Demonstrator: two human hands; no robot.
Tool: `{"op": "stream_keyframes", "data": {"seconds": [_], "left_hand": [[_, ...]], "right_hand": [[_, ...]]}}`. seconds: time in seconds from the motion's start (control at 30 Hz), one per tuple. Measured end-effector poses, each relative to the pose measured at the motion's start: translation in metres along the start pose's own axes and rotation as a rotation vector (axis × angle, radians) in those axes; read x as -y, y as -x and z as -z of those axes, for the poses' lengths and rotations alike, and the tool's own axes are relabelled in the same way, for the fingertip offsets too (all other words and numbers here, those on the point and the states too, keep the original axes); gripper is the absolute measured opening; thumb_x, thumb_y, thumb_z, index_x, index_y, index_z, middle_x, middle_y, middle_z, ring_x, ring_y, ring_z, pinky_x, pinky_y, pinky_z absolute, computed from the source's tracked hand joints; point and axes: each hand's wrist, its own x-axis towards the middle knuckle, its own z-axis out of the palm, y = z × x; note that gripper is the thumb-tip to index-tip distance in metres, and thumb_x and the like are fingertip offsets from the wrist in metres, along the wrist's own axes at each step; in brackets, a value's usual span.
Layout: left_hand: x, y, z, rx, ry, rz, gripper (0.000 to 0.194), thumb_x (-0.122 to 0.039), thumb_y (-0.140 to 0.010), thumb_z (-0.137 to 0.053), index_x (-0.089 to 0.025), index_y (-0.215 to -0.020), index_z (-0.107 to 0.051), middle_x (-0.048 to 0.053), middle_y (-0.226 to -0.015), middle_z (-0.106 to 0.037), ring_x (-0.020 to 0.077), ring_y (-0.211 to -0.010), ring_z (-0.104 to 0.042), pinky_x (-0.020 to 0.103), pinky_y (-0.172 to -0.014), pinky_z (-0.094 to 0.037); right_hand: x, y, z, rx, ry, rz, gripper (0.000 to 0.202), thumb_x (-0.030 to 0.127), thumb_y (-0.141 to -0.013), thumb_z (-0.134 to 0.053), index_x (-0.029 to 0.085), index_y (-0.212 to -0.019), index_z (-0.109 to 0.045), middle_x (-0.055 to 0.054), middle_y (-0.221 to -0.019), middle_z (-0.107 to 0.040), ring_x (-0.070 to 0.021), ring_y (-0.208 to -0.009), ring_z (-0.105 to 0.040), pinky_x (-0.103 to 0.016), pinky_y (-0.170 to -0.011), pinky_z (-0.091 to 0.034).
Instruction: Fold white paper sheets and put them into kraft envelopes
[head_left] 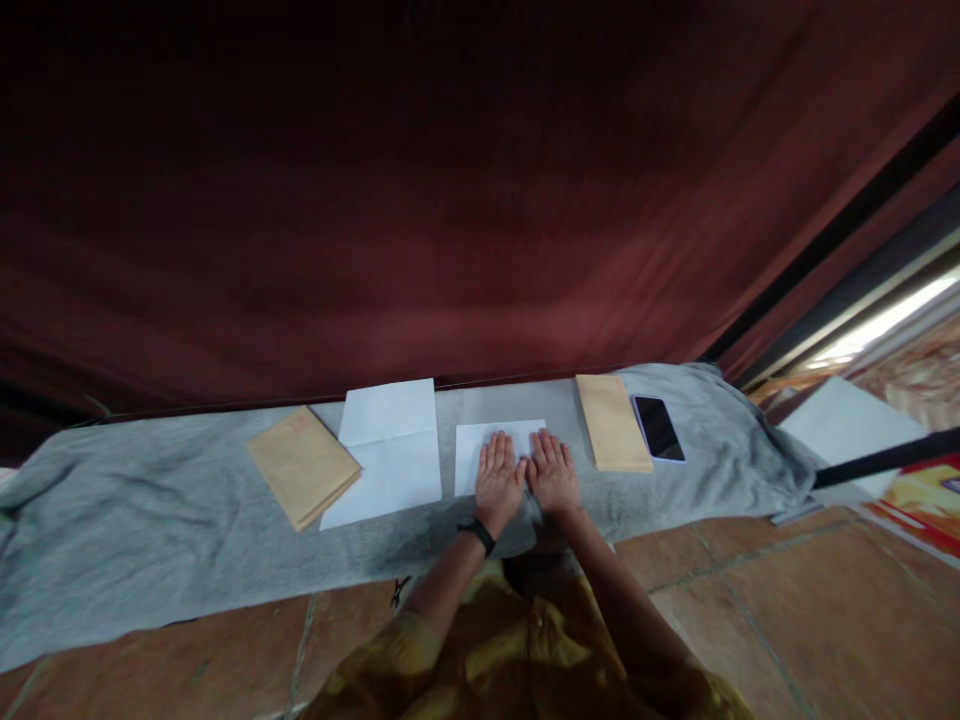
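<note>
A small white sheet (469, 450), which looks folded, lies on the grey cloth (187, 540) in front of me. My left hand (499, 482) rests flat on it, palm down, with a dark band on the wrist. Beside it, my right hand (553, 475) lies palm down over the sheet's right part, the thumbs nearly touching. To the left is a larger white sheet (397, 440) with a crease across it. A stack of brown envelopes (300, 465) overlaps that sheet's left edge. Another brown stack (611, 425) is to the right of my hands.
A phone (660, 430) with a dark screen lies right of the right-hand brown stack. Dark red fabric (480, 250) hangs behind the covered surface. At the far right are a dark bar, a white panel (855, 430) and a red and yellow item (930, 500). Tiled floor shows below.
</note>
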Motion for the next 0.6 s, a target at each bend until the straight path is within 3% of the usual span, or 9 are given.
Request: {"op": "stream_keyframes", "data": {"seconds": [0.07, 0.17, 0.43, 0.6], "left_hand": [[-0.009, -0.002, -0.005, 0.040, 0.013, -0.030, 0.060, -0.037, -0.103, -0.028, -0.005, -0.153, -0.034, 0.016, -0.159, -0.036, 0.0252, -0.151, -0.027, 0.047, -0.124, -0.025], [-0.007, -0.006, -0.008, 0.043, 0.007, -0.028, 0.062, -0.042, -0.103, -0.030, -0.007, -0.153, -0.035, 0.015, -0.160, -0.035, 0.0256, -0.151, -0.026, 0.047, -0.124, -0.024], [0.033, -0.022, 0.001, -0.001, -0.034, 0.062, 0.061, -0.042, -0.102, -0.030, -0.011, -0.153, -0.036, 0.014, -0.159, -0.037, 0.0250, -0.151, -0.026, 0.048, -0.124, -0.021], [0.051, -0.014, 0.005, -0.035, -0.076, 0.144, 0.063, -0.045, -0.101, -0.033, -0.010, -0.153, -0.036, 0.016, -0.159, -0.036, 0.0266, -0.151, -0.027, 0.048, -0.124, -0.020]], "right_hand": [[-0.001, 0.000, 0.000, 0.010, 0.005, 0.011, 0.055, 0.031, -0.102, -0.038, 0.012, -0.153, -0.038, -0.016, -0.157, -0.040, -0.0281, -0.144, -0.037, -0.047, -0.118, -0.024], [-0.001, 0.000, 0.000, 0.010, 0.000, 0.006, 0.056, 0.030, -0.101, -0.038, 0.012, -0.154, -0.037, -0.016, -0.157, -0.040, -0.0278, -0.144, -0.037, -0.047, -0.118, -0.023], [0.001, -0.001, -0.003, -0.021, -0.017, -0.011, 0.055, 0.038, -0.104, -0.035, 0.013, -0.152, -0.039, -0.017, -0.155, -0.044, -0.0288, -0.143, -0.038, -0.049, -0.117, -0.025], [0.000, 0.000, -0.003, -0.018, -0.021, -0.013, 0.055, 0.038, -0.104, -0.035, 0.014, -0.154, -0.037, -0.016, -0.156, -0.043, -0.0288, -0.143, -0.039, -0.049, -0.117, -0.025]]}}
